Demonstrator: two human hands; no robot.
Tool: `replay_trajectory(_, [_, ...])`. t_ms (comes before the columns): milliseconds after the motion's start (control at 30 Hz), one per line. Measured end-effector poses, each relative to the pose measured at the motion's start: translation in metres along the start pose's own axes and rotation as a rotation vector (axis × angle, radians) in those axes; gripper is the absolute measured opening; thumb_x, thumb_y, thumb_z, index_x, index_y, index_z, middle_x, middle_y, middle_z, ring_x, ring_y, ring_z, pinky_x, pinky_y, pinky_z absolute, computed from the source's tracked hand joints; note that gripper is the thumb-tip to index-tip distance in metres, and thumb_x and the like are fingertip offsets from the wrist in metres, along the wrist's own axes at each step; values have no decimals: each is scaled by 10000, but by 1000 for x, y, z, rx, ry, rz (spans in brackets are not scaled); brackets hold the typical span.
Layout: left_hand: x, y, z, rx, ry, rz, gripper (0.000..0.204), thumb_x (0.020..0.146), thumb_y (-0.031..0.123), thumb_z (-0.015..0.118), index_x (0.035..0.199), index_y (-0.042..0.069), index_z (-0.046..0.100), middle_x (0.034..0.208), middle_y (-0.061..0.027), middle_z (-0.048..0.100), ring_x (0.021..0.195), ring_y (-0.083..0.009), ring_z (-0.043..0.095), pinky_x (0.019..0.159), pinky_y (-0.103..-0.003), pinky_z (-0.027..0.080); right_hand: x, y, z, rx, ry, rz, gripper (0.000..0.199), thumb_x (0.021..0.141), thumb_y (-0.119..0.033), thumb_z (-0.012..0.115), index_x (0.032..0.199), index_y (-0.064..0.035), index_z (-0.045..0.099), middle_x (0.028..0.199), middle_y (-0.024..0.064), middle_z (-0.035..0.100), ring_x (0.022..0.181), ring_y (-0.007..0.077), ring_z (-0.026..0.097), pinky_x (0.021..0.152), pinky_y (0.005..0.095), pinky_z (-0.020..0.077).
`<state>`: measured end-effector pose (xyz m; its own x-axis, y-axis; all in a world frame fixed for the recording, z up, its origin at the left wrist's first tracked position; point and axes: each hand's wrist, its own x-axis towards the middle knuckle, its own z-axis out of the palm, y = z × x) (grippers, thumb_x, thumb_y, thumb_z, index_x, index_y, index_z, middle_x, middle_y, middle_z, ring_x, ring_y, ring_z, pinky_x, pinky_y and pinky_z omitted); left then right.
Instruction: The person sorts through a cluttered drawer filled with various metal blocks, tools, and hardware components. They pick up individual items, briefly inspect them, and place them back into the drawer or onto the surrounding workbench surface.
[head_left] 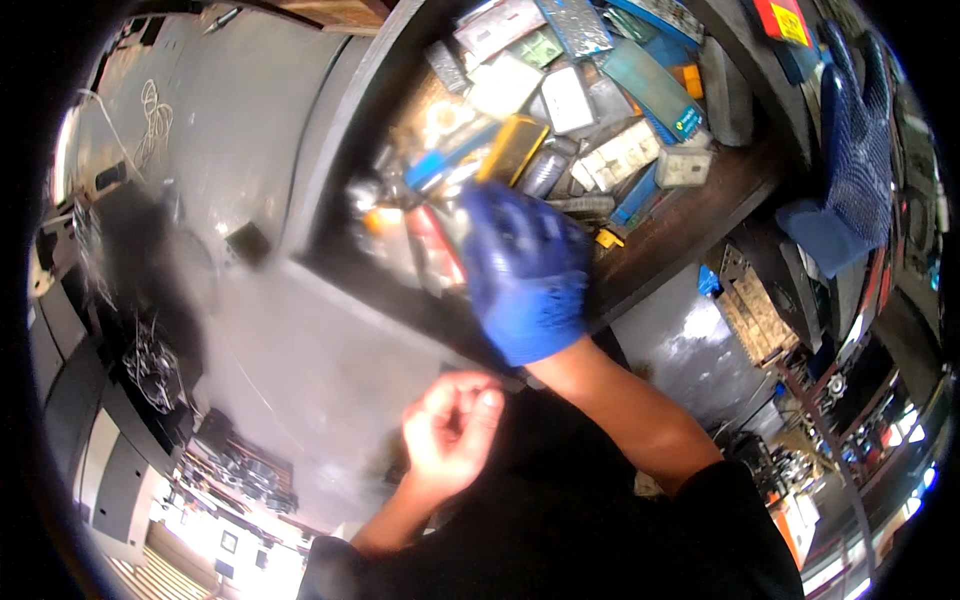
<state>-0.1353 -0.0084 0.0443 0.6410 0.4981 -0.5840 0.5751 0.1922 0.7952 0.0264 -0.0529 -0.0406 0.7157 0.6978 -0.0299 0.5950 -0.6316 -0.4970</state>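
A dark wooden bin point(345, 285) holds a heap of battery packs and small flat cases. Over its near part, my right hand point(525, 265) wears a blue glove and reaches down among the packs. Motion blurs its fingertips, so whether they grip anything is unclear. Just left of the glove lies a red and white pack point(436, 245); a yellow-edged dark pack point(514, 150) and a blue strip point(450, 160) are beyond its fingers. My bare left hand point(452, 428) is just outside the bin's near edge, its fingers curled in and thumb against them, with nothing visible inside.
Another blue glove point(855, 160) hangs at the right of the bin. Grey floor point(270, 370) lies to the left, with a coiled pale cord point(152, 115) and a tangle of wires point(152, 365). A tan slotted block point(757, 318) stands at right, near racks of parts.
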Motion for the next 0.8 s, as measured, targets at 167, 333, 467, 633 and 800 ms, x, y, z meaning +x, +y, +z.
replay_trajectory(167, [5, 2, -21, 42, 33, 29, 46, 961, 6, 677, 1004, -9, 680, 701, 66, 557, 622, -19, 457, 584, -190, 388, 17, -29, 33, 0, -9, -118, 417, 865, -247, 701, 1267, -149, 647, 1288, 80, 621, 1164, 287, 587, 935, 486, 476])
replay_trajectory(333, [11, -6, -35, 6, -9, 32, 56, 983, 40, 649, 993, -13, 665, 748, 51, 587, 660, -21, 480, 614, -191, 401, 4, -12, -8, 212, 265, -23, 547, 871, -234, 706, 1391, -112, 589, 1400, 180, 563, 1286, 368, 536, 1097, 536, 433])
replay_trajectory(467, [14, -7, -36, 10, -59, 3, 56, 985, 38, 650, 1001, -13, 667, 752, 51, 590, 667, -21, 484, 618, -191, 401, 5, 51, -12, -23, 576, 221, 629, 945, -339, 658, 1452, -7, 492, 1448, 329, 478, 1322, 504, 475, 1137, 544, 390])
replay_trajectory(633, [22, -1, -34, 16, -123, -18, 58, 986, 31, 651, 1019, -12, 671, 751, 52, 590, 668, -24, 484, 623, -192, 407, 30, 57, -5, -216, 335, 650, 859, 952, -541, 591, 1545, 24, 331, 1541, 351, 358, 1411, 551, 356, 1206, 537, 291])
replay_trajectory(800, [25, -9, -42, 29, -133, -2, 65, 985, 38, 655, 1022, -13, 672, 759, 46, 593, 678, -25, 486, 629, -190, 405, 20, 11, 19, -43, 268, 498, 792, 979, -413, 590, 1608, -55, 267, 1637, 339, 155, 1530, 518, 109, 1241, 596, 129])
